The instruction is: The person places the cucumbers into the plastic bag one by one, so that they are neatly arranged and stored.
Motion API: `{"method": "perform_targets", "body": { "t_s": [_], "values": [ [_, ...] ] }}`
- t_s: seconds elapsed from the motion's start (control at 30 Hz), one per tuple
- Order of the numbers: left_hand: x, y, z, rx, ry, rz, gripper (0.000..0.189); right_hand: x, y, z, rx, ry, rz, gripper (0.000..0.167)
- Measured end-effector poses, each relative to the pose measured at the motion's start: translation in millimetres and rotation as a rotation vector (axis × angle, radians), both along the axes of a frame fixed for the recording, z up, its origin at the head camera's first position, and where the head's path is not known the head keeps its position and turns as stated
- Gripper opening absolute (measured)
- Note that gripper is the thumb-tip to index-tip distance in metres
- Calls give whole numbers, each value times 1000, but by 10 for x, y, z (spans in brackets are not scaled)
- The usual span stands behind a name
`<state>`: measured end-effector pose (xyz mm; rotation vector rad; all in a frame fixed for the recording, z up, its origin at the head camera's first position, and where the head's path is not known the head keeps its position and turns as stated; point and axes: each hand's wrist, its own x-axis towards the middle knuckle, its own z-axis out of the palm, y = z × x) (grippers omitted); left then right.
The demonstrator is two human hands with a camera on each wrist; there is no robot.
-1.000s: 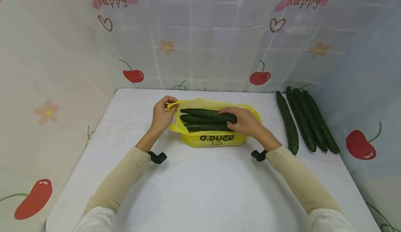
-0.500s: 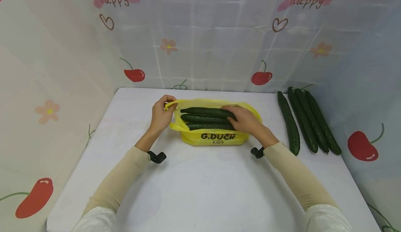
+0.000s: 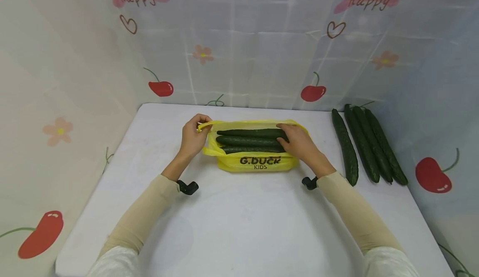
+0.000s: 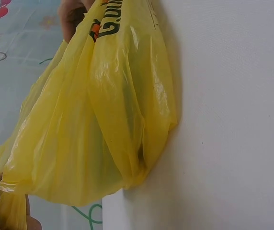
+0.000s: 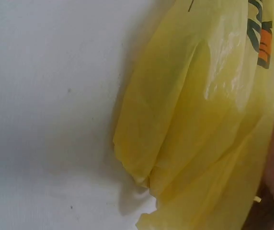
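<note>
A yellow plastic bag (image 3: 258, 166) printed "G.DUCK KIDS" lies on the white table with its mouth spread wide. Inside it, 3 dark green cucumbers lie side by side: a far cucumber (image 3: 250, 133), a middle cucumber (image 3: 248, 141) and a near cucumber (image 3: 250, 149). My left hand (image 3: 192, 135) pinches the bag's left handle; the left wrist view shows the gathered plastic (image 4: 13, 206) between the fingers. My right hand (image 3: 301, 144) reaches into the bag's right side, thumb and fingers spread over the cucumbers' right ends, which are partly hidden under it.
Several more cucumbers (image 3: 368, 144) lie lengthwise along the right side of the table (image 3: 239, 218), one slightly apart from the rest. Printed curtains (image 3: 254, 60) stand behind and beside the table. Black wrist cameras (image 3: 188, 188) hang under both wrists.
My right hand has slid right along the far cucumber, its grip loosening as that cucumber settled down beside the other two. The left hand keeps its hold on the handle.
</note>
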<state>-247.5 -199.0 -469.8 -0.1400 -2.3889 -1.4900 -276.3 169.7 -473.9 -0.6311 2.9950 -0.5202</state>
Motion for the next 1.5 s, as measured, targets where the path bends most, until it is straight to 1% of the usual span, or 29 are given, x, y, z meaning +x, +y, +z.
{"method": "perform_targets", "body": {
  "t_s": [0.1, 0.2, 0.33, 0.43, 0.57, 0.67, 0.77, 0.87, 1.0, 1.1, 1.2, 1.33, 1.5],
  "values": [
    [-5, 15, -5, -12, 5, 6, 13, 51, 43, 48, 9, -40, -57, 67],
    [-11, 30, 7, -15, 12, 12, 10, 111, 88, 102, 38, -57, -110, 75],
    [-16, 41, 15, -19, -6, 28, 9, 197, 144, 154, 79, -44, -127, 78],
    [-19, 44, 17, -18, -19, 37, 9, 275, 192, 209, 59, -18, -111, 77],
    [-24, 56, 28, -17, -24, 41, 8, 375, 279, 292, -14, 25, -108, 68],
    [-25, 67, 36, -19, -27, 42, 7, 433, 368, 338, -55, 55, -133, 62],
    [-17, 75, 39, -18, -32, 41, 8, 480, 482, 364, -70, 85, -173, 59],
    [-11, 77, 38, -10, -34, 36, 8, 522, 617, 365, -81, 114, -219, 57],
    [7, 79, 38, 0, -38, 32, 9, 583, 820, 348, -125, 145, -261, 55],
    [22, 74, 41, -2, -43, 30, 9, 631, 967, 341, -158, 144, -298, 55],
    [30, 69, 39, -7, -43, 26, 10, 675, 1108, 319, -172, 117, -369, 58],
    [31, 63, 38, -13, -45, 25, 9, 715, 1304, 237, -187, 99, -458, 63],
    [50, 65, 52, -13, -57, 26, 9, 757, 1546, 104, -217, 99, -505, 64]
  ]
}}
